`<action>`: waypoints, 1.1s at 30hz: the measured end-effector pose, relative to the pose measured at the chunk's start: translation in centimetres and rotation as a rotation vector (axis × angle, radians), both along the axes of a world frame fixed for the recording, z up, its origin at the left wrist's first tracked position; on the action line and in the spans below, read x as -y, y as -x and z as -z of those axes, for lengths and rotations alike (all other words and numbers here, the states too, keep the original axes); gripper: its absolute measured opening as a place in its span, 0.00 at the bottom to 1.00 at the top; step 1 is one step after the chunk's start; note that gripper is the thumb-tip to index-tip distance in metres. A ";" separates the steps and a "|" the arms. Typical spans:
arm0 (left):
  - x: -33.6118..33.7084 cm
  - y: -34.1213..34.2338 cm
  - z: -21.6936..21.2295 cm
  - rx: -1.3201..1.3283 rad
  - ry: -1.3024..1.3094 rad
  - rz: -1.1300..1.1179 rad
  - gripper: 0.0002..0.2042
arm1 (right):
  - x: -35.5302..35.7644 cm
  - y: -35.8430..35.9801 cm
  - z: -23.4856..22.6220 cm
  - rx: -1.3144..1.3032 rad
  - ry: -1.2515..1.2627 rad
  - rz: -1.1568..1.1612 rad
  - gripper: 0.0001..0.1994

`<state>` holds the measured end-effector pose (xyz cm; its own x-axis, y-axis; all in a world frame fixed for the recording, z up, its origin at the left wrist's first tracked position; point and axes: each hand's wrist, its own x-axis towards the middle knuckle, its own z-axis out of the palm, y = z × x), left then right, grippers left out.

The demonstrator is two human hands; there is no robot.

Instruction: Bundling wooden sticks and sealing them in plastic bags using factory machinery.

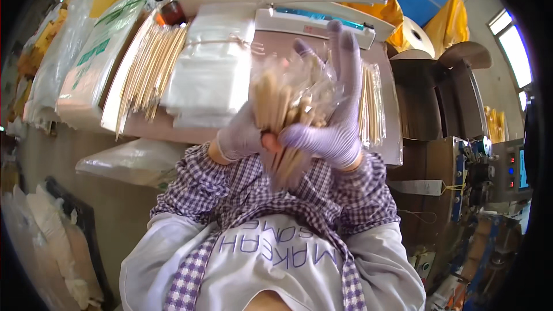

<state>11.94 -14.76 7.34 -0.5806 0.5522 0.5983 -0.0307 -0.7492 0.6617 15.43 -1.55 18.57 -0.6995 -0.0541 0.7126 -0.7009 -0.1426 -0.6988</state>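
Observation:
Both of my hands wear pale purple gloves and are raised close to the camera. Together they hold a bundle of thin wooden sticks partly inside a clear plastic bag. My left hand grips the lower part of the bundle. My right hand pinches the sticks with thumb and forefinger, its other fingers pointing up. Behind them, on the brown table, lie loose wooden sticks, a stack of clear bags and packed stick bags.
A white heat sealer with a long lever stands at the table's far edge. Large sacks lean at the left. A machine with a control panel stands at the right, beside a brown stool.

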 end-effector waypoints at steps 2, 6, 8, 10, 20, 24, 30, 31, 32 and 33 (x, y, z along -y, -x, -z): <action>1.3 -1.7 0.9 0.221 0.195 0.166 0.32 | -0.2 -0.7 0.6 0.527 0.115 -0.270 0.49; 1.7 -6.0 2.3 0.711 0.431 0.162 0.33 | -1.3 1.3 6.3 0.794 -0.029 -0.594 0.22; 3.0 -5.1 0.9 0.470 0.669 -0.017 0.32 | -1.5 1.7 8.6 0.836 -0.047 -0.634 0.17; 5.3 -4.4 0.3 0.193 1.089 -0.363 0.27 | -1.3 2.0 9.6 0.857 -0.082 -0.514 0.10; 16.1 9.2 1.6 -0.465 1.465 -1.186 0.09 | 2.1 2.0 8.8 0.888 -0.117 -0.527 0.09; 13.2 6.0 -1.3 0.505 0.489 -0.694 0.12 | 2.9 3.1 9.4 0.903 -0.187 -0.531 0.11; 7.7 -1.4 -4.3 0.364 0.651 -0.611 0.13 | 4.9 4.3 10.6 0.879 -0.376 -0.516 0.25; 8.1 -2.2 -4.1 0.375 0.649 -0.616 0.13 | 5.4 4.5 10.9 0.877 -0.339 -0.536 0.25; 8.4 -2.9 -4.0 0.188 0.656 -0.723 0.15 | 5.7 4.5 11.2 0.874 -0.299 -0.555 0.25; 8.6 -3.2 -3.9 -0.003 0.660 -0.826 0.16 | 5.7 4.5 11.2 0.879 -0.302 -0.562 0.25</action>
